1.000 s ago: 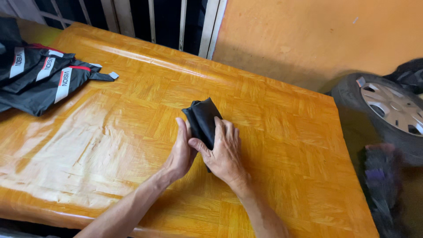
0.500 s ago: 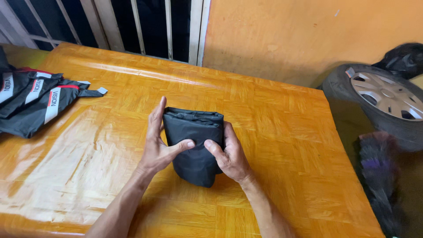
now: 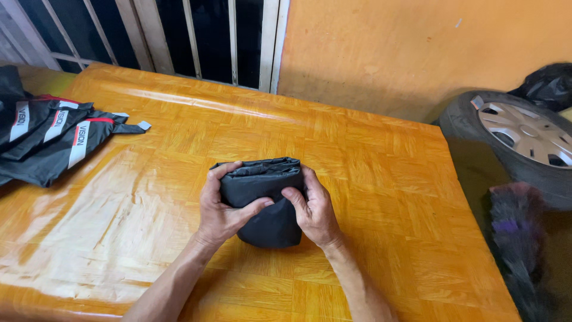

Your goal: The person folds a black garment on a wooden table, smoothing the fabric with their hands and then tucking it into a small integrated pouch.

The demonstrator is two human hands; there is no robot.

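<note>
Two hands clasp a folded black bundle (image 3: 262, 200) of thin, slightly shiny fabric, which stands on its lower edge on the orange desk (image 3: 369, 173), near the desk's middle. The left hand (image 3: 221, 206) wraps the bundle's left side, thumb across its front, fingers curled over the top edge. The right hand (image 3: 314, 209) presses the bundle's right side, thumb also on the front; each grip is closed on the bundle. Well to the left of the bundle, at the desk's edge, lie dark folded garments (image 3: 50, 140) with red and white stripes. Beyond the desk's right end, a tyre with a silver hubcap (image 3: 524, 134) leans by the orange wall.
</note>
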